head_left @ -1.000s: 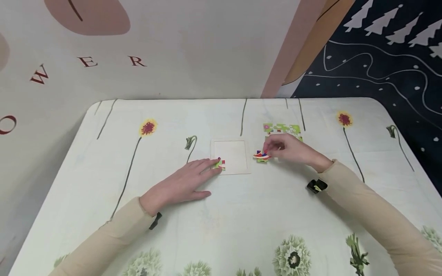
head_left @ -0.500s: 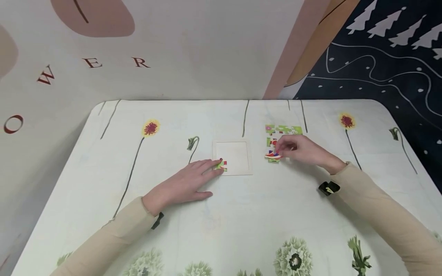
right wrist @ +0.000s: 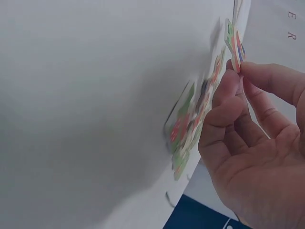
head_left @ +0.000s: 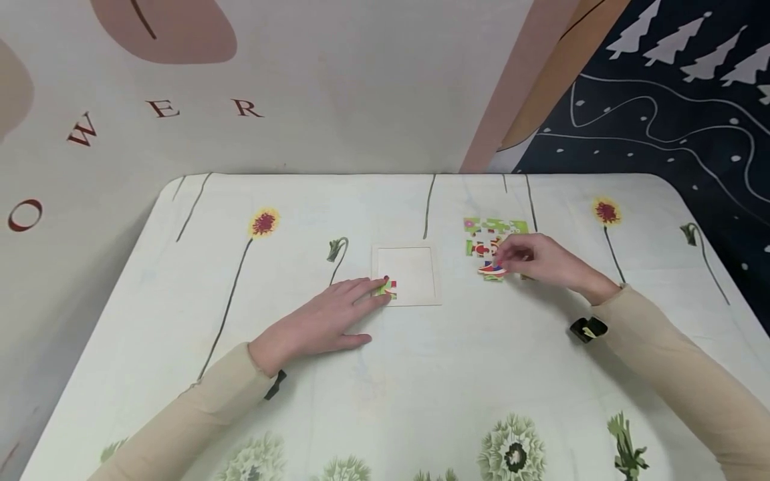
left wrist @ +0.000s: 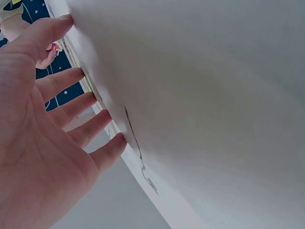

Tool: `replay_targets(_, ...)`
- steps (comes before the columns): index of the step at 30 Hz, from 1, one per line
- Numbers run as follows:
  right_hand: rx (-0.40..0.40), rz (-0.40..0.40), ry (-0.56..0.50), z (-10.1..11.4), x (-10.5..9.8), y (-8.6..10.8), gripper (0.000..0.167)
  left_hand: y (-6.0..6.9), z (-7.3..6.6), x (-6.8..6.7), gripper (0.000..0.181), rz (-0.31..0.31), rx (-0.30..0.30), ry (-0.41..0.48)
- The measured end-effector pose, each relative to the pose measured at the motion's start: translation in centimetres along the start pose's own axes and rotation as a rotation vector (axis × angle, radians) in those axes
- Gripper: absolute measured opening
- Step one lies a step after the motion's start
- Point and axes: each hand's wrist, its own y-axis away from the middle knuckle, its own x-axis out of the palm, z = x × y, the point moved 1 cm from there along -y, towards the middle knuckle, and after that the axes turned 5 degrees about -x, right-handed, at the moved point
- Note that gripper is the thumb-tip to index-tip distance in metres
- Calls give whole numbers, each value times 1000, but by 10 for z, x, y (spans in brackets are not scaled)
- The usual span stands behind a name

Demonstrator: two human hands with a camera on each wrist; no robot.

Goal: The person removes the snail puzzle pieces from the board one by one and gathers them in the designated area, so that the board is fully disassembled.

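In the head view my left hand [head_left: 327,321] lies on the table with its fingers stretched out. Its fingertips rest on a green puzzle piece [head_left: 391,289] in the lower left corner of a pale square puzzle frame [head_left: 437,274]. The left wrist view shows the same hand from the palm side, fingers extended. My right hand [head_left: 541,260] pinches a red, blue and green puzzle piece [right wrist: 235,45] between thumb and fingertips, held above the table. Beneath and behind that hand lie several colourful puzzle pieces [head_left: 479,249], partly hidden by it.
A white tablecloth [head_left: 391,414] with printed flowers covers the table. The table's far edge meets a pale wall [head_left: 361,100] with letters. At the right stands a dark blue surface [head_left: 662,120] with white trees and lines.
My right hand has moved to the right, carrying the pinched puzzle piece away from the frame and over the loose pieces. My left hand keeps its place on the frame.
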Motion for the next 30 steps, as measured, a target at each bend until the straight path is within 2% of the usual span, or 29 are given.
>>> replay_targets(12, 68, -7, 14, -10, -7, 7, 12, 0, 0, 1, 66, 4, -2, -4)
replay_targets(21, 109, 1, 43, -17, -9, 4, 14, 0, -1, 0, 67, 8, -6, -3)
replay_targets(30, 117, 2, 57, -19, -9, 2, 16, -1, 1, 1, 67, 12, -3, -5)
